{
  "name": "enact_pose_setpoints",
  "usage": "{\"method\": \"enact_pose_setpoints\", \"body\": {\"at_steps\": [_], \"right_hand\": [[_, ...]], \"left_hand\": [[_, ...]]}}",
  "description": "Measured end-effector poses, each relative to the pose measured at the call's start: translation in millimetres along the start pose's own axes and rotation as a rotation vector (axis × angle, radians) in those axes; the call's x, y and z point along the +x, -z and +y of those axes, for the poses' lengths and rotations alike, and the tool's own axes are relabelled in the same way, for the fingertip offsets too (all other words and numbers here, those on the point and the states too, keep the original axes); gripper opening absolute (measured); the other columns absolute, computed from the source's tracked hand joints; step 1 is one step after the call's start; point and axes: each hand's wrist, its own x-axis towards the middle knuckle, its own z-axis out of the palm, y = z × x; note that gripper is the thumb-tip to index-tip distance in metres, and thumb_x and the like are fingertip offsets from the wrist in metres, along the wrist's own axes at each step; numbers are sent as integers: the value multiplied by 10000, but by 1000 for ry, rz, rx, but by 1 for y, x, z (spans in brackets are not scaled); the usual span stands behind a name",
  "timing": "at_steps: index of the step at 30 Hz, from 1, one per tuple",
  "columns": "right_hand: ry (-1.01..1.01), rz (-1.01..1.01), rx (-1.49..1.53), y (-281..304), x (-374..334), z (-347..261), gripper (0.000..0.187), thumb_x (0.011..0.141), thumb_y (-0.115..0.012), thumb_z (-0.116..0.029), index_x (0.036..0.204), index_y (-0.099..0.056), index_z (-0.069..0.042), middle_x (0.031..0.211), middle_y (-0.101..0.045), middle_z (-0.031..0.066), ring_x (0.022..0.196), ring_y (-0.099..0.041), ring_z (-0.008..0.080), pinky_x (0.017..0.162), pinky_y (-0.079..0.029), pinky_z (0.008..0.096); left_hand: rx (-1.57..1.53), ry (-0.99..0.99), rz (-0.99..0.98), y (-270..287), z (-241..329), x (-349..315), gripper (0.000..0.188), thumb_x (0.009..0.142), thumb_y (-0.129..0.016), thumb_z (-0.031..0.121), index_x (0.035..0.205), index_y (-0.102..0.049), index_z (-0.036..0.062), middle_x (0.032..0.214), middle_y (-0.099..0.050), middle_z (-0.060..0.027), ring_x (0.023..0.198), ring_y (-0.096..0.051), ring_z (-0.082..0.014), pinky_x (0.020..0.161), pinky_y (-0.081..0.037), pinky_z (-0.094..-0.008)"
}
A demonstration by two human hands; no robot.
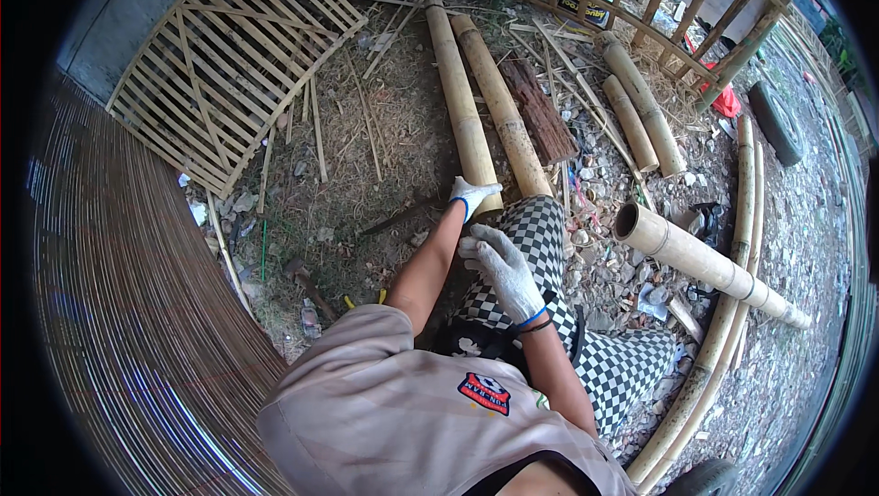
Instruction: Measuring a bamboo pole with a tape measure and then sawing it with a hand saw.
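My left hand [472, 196], in a white glove with a blue cuff, is closed over the near end of a long bamboo pole [462, 107]. Its fingers reach across the top of the pole. Just nearer to me, my right hand [504, 272], gloved the same way, hovers by my checkered trouser leg. Its fingers are loosely bent and a little apart, and I see nothing in them. A second bamboo pole [504, 107] lies alongside the first, its near end by my knee. A dark, narrow blade-like strip [403, 215] rests on the ground left of my left hand.
A slatted bamboo panel [238, 65] leans at the far left, above a bundle of thin strips [146, 276]. Right of me lie a thick bamboo tube [696, 258], curved poles [714, 359] and shorter pieces [632, 120]. A hammer-like tool [307, 285] lies near my left elbow.
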Motion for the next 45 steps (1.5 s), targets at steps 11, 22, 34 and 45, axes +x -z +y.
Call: {"method": "enact_pose_setpoints", "body": {"at_steps": [11, 22, 34, 45], "right_hand": [[372, 643, -12, 138, -139, -34, 440, 1082, -543, -318, 1344, -577, 34, 1083, -696, 130, 970, -706, 242, 900, -573, 383], [-29, 678, -269, 206, -135, 0, 309, 1066, -580, -248, 1245, -646, -6, 986, -710, 74, 846, -685, 147, 757, -552, 288], [-461, 598, -284, 318, 21, 125, 500, 921, -736, -472, 1166, -643, -46, 866, -592, 54, 669, -590, 198, 550, -497, 364], [-492, 800, 285, 322, 79, 189, 376, 975, -662, -447, 1224, -599, -172, 1021, -583, 89, 802, -623, 298, 636, -539, 455]], "left_hand": [[32, 176, 133, -53, -19, 41, 1376, 531, -970, 581, 1535, -315, -93, 1533, -479, -265, 1381, -533, -322, 1133, -465, -368], [-213, 148, -12, -61, 48, -3, 832, 638, -965, 366, 1298, -636, -19, 1185, -716, -186, 1005, -729, -283, 852, -621, -428], [-260, 165, 104, -72, 49, -48, 811, 633, -969, 376, 1272, -660, -16, 1164, -737, -180, 970, -748, -274, 833, -634, -395], [-40, 333, 44, -128, -50, -96, 883, 596, -966, 503, 1240, -689, -36, 1214, -725, -196, 1073, -717, -293, 899, -584, -395]]}}
